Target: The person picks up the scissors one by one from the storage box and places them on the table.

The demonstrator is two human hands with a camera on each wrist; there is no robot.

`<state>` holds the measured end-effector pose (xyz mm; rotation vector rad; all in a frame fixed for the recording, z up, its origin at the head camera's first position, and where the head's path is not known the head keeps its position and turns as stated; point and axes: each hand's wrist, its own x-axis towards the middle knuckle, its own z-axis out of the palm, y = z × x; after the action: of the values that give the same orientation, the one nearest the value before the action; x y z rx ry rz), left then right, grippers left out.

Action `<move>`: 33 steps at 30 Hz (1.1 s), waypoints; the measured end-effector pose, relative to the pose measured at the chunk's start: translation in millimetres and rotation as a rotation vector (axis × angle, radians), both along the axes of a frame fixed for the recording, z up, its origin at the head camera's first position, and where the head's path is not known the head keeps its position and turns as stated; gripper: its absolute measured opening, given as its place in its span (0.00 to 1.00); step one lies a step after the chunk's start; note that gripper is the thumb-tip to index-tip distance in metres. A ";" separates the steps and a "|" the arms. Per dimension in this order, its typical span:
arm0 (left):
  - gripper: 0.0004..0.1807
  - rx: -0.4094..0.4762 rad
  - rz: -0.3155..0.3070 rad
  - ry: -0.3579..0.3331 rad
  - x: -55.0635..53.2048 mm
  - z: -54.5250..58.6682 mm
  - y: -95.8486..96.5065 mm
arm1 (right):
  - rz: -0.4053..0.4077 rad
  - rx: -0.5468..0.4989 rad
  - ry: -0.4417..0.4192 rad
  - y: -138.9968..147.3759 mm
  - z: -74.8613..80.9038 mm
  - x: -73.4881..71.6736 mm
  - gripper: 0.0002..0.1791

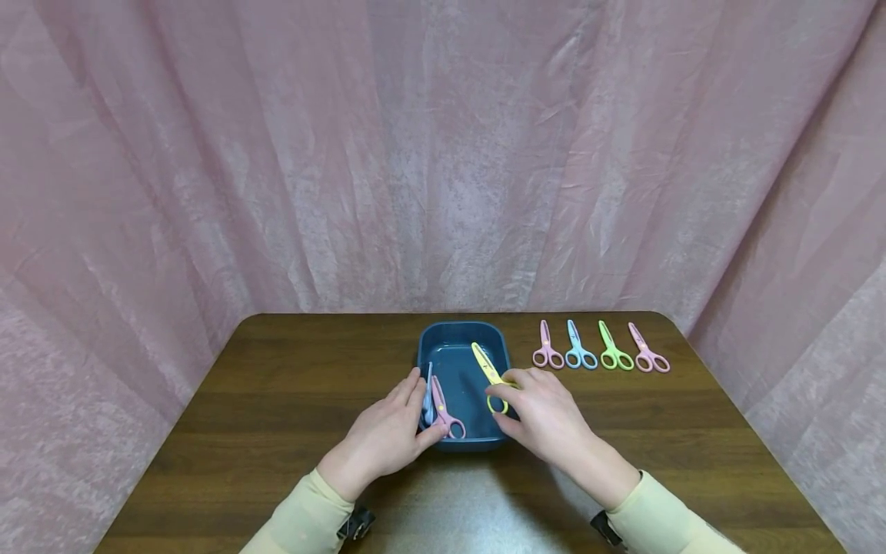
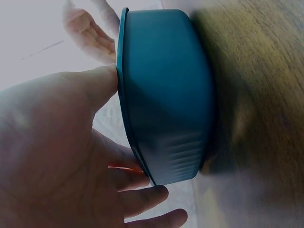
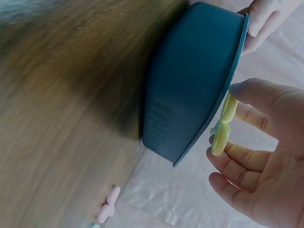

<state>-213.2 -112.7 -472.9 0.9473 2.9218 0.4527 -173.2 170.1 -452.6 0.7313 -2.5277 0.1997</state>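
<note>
My right hand pinches a pair of yellow scissors by the handle loops, over the right side of a dark blue plastic box. The blades point toward the box's far end. In the right wrist view, the yellow handles show between thumb and fingers beside the rim. My left hand rests on the box's left rim with fingers extended, its thumb over the near left corner. Inside, along the left wall, lie blue scissors and pink scissors, partly hidden by that hand.
On the table, right of the box, lies a row of scissors: pink, blue, green and another pink pair. A pink curtain hangs behind the table's far edge.
</note>
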 end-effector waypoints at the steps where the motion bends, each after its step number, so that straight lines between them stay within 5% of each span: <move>1: 0.51 0.000 0.002 -0.001 0.1 -0.2 -0.2 | -0.002 -0.002 0.005 1.9 0.0 1.8 0.20; 17: 0.51 -0.001 -0.002 0.004 -0.4 0.0 -0.1 | -0.040 -0.027 0.067 23.5 3.3 29.2 0.23; 33: 0.51 -0.011 -0.006 0.000 -0.7 0.8 0.2 | -0.157 0.000 0.002 57.8 1.9 51.0 0.23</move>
<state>-213.9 -112.4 -472.1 0.9540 2.9177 0.4362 -122.2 227.8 -450.7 0.5295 -2.5683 0.1443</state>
